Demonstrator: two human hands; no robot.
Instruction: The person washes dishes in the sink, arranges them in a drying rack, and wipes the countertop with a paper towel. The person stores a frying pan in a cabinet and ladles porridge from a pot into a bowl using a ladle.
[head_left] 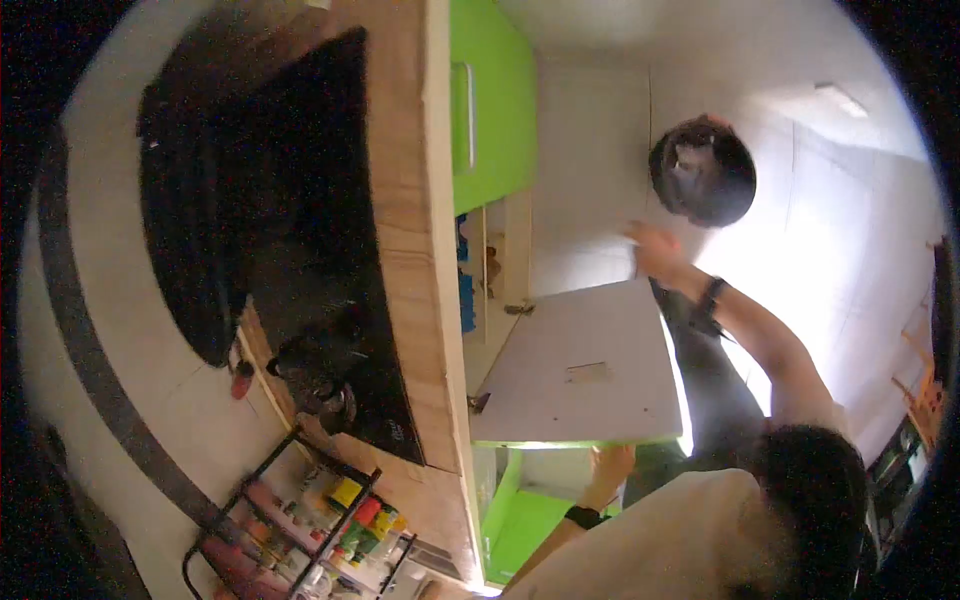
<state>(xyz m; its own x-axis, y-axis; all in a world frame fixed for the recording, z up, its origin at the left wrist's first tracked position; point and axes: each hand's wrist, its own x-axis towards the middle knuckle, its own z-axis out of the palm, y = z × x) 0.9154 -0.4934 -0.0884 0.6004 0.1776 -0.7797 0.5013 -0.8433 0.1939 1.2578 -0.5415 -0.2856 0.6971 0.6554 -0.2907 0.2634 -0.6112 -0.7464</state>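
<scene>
A cabinet door point(590, 365) hangs open from the counter, its white inner face toward me, with a green edge. My left hand point(612, 466), a dark band on its wrist, is closed at the door's lower edge; some fingers are hidden behind it. Past the door's upper corner, my right hand point(662, 255) reaches out with fingers stretched and a watch on the wrist. It is slightly blurred and appears to hold nothing. Beyond it on the floor stands a round black bin point(703, 172) with crumpled, pale contents. Inside the cabinet, blue items point(466, 300) are partly visible.
A wooden countertop point(408, 230) carries a black glass hob point(290, 200). A black wire rack point(290, 510) holds several bottles and jars. One green door point(490, 110) is at the top and another green panel point(530, 530) lies below. Pale floor tiles point(590, 150) surround the bin.
</scene>
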